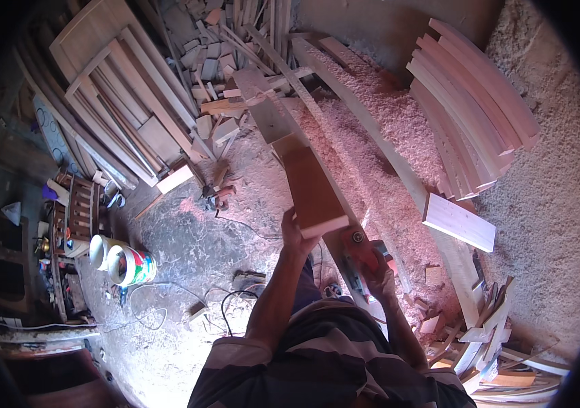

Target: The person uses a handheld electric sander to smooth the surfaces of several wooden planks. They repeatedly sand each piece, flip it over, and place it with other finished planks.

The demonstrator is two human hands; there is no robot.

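My left hand [298,233] grips the near end of a wide wooden board [315,191], its fingers around the left edge. The board slants away from me over a long narrow plank [269,115]. On the near part of that plank sits a red electric hand planer [359,250], and my right hand [381,278] is closed around its handle. The planer lies just to the right of the board's near end. Its underside is hidden, and I cannot tell whether it runs.
Wood shavings [351,153] lie heaped right of the plank. Curved wooden pieces [473,112] lean at the right wall near a short pale board [458,222]. An angle grinder [218,198] with a cord rests on the floor. Two buckets [129,265] stand left. Offcuts [213,56] are piled behind.
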